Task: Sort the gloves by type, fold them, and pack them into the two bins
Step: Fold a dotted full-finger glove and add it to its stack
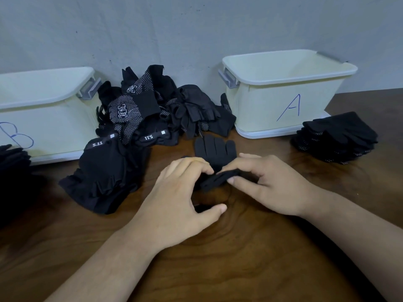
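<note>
Counter (218,258): dark wood, set against a grey wall.
Bin A (283,105): cream, back right, its inside hidden.
Bin B (50,127): cream, back left.
Loose pile (152,105): black gloves heaped between the bins, some dotted white.
5.11 stack (104,175): black gloves in front of bin B's right corner.
Dotted stack (335,138): black gloves just right of bin A.
Left hand (183,192): fingers curled on the glove's raised cuff end, thumb spread.
Right hand (268,184): pinches the same cuff end.
Glove (214,149): plain black, centre of counter, fingers flat and pointing away.
</note>
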